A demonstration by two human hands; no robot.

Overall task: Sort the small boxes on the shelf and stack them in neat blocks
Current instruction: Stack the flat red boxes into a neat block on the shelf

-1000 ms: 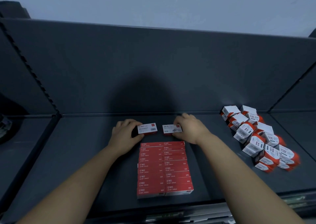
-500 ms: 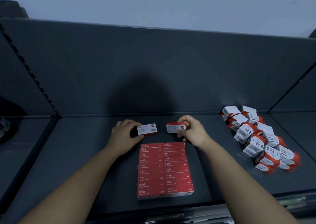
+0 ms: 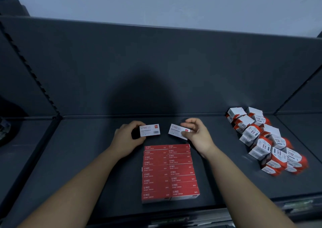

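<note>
Behind the red block (image 3: 169,172), left hand (image 3: 128,138) and right hand (image 3: 198,137) each pinch a staple box; squaring them onto its far edge likely comes next.

There is only one view, from a wide-angle camera worn on the person's head. It faces forward and down onto the dark shelf (image 3: 78,140), from close. The left arm (image 3: 69,193) and the right arm (image 3: 244,187) enter from the bottom edge. The back panel (image 3: 156,62) fills the middle and a pale wall (image 3: 156,1) the top.
</note>
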